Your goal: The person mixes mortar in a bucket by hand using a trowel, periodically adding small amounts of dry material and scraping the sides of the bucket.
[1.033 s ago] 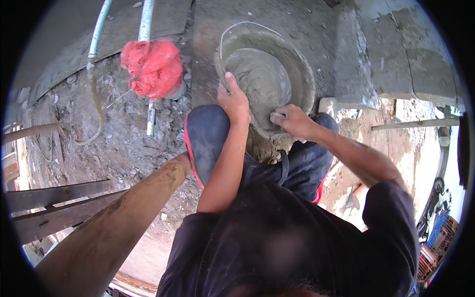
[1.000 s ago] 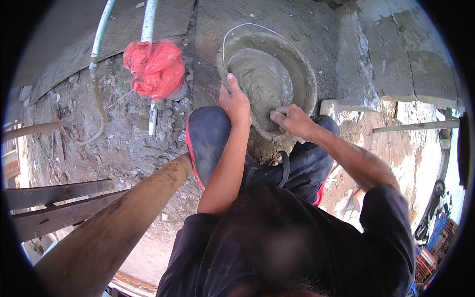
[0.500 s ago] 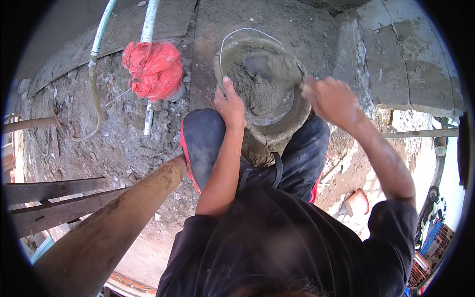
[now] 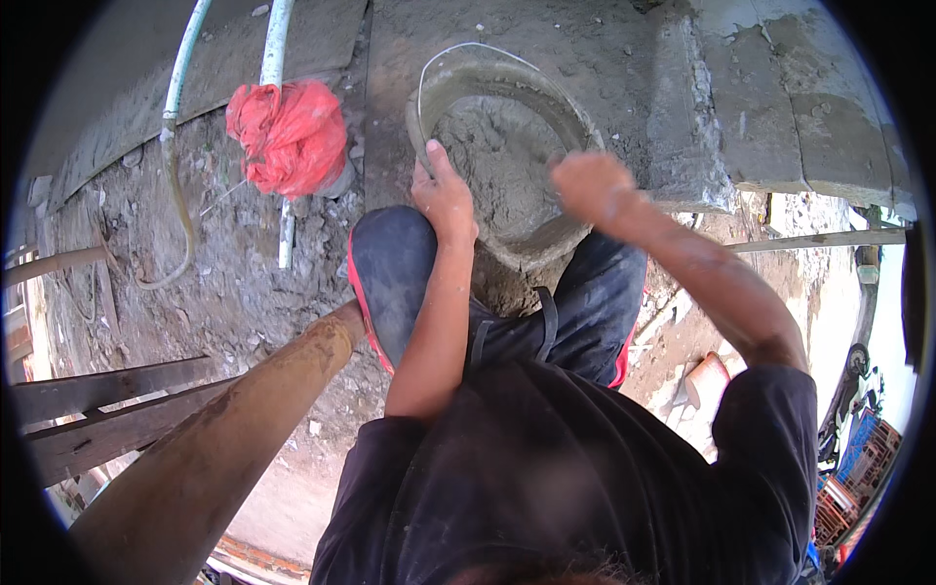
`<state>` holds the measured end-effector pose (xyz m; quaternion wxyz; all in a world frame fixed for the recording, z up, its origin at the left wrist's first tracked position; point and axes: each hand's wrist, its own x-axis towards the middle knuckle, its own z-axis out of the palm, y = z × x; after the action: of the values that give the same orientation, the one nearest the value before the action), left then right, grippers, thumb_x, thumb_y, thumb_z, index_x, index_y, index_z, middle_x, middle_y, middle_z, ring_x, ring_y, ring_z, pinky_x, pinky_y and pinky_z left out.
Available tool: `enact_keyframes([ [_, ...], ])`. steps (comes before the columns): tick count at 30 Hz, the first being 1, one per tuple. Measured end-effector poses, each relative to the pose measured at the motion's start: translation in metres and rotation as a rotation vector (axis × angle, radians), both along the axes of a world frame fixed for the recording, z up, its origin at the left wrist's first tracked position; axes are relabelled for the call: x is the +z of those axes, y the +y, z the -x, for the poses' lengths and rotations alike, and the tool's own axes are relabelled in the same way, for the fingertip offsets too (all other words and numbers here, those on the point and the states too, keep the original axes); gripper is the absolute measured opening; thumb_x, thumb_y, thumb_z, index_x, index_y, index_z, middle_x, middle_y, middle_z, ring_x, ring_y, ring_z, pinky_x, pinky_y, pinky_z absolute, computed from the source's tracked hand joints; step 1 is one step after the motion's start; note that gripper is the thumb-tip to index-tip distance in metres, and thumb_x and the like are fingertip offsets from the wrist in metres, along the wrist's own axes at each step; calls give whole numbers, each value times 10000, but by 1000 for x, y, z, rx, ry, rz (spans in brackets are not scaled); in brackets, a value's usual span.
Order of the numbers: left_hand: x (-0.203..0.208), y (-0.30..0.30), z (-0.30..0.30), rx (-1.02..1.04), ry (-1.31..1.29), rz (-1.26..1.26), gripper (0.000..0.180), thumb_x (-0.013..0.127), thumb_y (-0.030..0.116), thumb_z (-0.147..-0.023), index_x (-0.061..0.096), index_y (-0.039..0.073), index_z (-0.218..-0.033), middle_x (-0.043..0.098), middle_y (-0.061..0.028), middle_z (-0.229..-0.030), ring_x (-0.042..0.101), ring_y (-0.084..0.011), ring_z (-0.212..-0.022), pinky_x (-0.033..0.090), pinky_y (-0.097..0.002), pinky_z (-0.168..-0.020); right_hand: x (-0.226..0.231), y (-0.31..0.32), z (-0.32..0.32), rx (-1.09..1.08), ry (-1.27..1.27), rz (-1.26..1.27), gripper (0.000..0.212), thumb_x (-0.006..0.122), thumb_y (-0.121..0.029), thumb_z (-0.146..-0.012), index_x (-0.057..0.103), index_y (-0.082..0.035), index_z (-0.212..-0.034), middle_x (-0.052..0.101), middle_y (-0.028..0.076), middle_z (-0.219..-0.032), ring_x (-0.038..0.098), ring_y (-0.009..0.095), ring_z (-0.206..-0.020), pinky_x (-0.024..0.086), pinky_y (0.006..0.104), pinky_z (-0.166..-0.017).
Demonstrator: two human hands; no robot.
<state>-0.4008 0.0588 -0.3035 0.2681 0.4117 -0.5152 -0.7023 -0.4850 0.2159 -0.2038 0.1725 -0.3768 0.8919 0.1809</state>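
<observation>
Between my knees stands a grey bucket (image 4: 529, 257), its thin wire handle up on the far side and wet grey mortar (image 4: 495, 146) inside. My left hand (image 4: 447, 198) grips the bucket's left rim, thumb toward the top. Over the right part of the bucket, my right hand (image 4: 593, 190) is closed in a fist around the handle of a trowel. The trowel's blade cannot be made out now; the half-second-old frame shows it coated in mortar.
A red plastic bag (image 4: 289, 138) wraps a white pipe (image 4: 277, 44) at the left, beside a hose (image 4: 175, 166). A thick wooden pole (image 4: 244, 419) slants past my left knee. A cement ledge (image 4: 780, 107) stands at the far right; an orange pot (image 4: 706, 380) lies beyond my right leg.
My right hand has moved left and inward over the bucket, and the trowel blade has gone from sight. My left hand keeps its hold on the rim. The whole view has shifted slightly.
</observation>
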Motion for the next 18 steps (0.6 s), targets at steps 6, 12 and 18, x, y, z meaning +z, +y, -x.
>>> enact_keyframes([
  [6, 9, -2, -4, 16, -31, 23, 471, 505, 333, -1008, 592, -93, -1188, 660, -182, -1088, 613, -257, -977, 450, -365, -873, 83, -18, -3, 157, -145, -275, 268, 515, -79, -923, 573, -8, -1175, 687, 157, -988, 709, 300, -880, 584, 374, -712],
  [12, 4, 3, 0, 26, -32, 57, 467, 514, 341, -1002, 608, -96, -1139, 680, -172, -1003, 626, -257, -909, 457, -366, -832, -2, -7, 33, 305, -45, -202, 239, 499, -136, -940, 600, -11, -1116, 678, 172, -935, 703, 314, -849, 576, 382, -690],
  [18, -7, 0, -1, 31, -57, 27, 492, 512, 370, -998, 601, -95, -1135, 662, -190, -1062, 616, -275, -963, 447, -375, -869, -29, 13, -31, 37, -293, 128, 243, 607, -227, -891, 672, 6, -917, 691, 195, -902, 695, 343, -853, 537, 424, -798],
])
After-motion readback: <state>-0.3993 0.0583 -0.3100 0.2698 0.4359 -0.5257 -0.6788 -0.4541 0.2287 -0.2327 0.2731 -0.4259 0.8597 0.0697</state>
